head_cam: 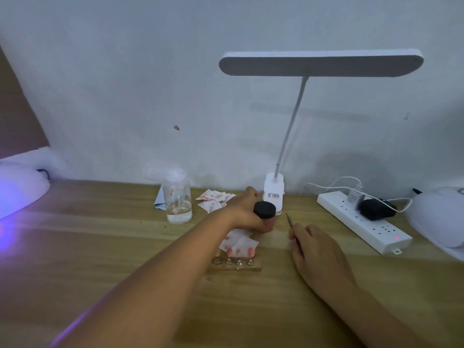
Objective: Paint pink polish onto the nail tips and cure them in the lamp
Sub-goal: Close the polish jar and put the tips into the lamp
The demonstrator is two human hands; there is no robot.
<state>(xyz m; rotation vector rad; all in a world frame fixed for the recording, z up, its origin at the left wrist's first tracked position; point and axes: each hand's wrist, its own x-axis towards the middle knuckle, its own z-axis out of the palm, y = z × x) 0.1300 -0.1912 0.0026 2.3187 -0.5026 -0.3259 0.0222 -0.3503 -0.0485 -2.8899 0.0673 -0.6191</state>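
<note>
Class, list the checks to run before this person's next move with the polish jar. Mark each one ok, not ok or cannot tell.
1. Left hand grips the polish jar: ok.
2. Black lid off for dipping: not ok, it is on the jar.
3. Right hand holds the thin tool: ok.
4. Nail tips are mounted on the stand: ok.
5. Stained wipes are clear of the tips: cannot tell, they lie right behind them.
6. Curing lamp at the left edge is lit: ok, it glows violet.
</note>
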